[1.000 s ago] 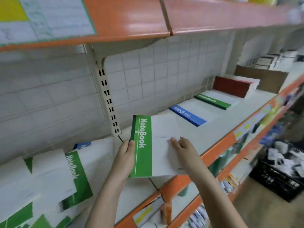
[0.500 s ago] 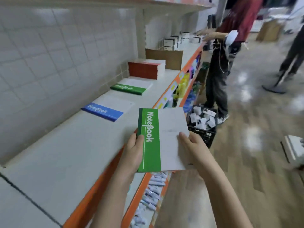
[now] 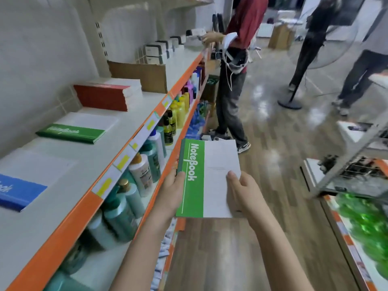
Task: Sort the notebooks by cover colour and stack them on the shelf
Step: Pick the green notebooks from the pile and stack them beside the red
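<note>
Both grips are on one green notebook (image 3: pixel 206 179), held level out over the aisle floor, off the shelf (image 3: pixel 84 164) and just beside its orange edge. My left hand (image 3: pixel 172 196) clasps the green spine side, thumb on the cover and fingers curled underneath. My right hand (image 3: pixel 241 194) pinches the white half near the lower corner, thumb on top, the rest below where I cannot see them.

Nearest on the shelf, at my left, lies a blue notebook (image 3: pixel 19 192), partly cut off by the frame, so I cannot tell if more lie under it. Further along sits the green pile (image 3: pixel 71 133), low, only a book or so deep as far as I can judge. Beyond that stands the red stack (image 3: pixel 107 95), clearly the thickest of the three. A cardboard box (image 3: pixel 142 74) stands behind it.

I judge the sorting well begun: three colour piles are set out apart from each other. The book I hold belongs on the green pile, which is ahead of me and to the left, so it has yet to be laid down there. How many unsorted books are left I cannot see from this view.

Further off, another person (image 3: pixel 235 66) stands at the same shelf.
</note>
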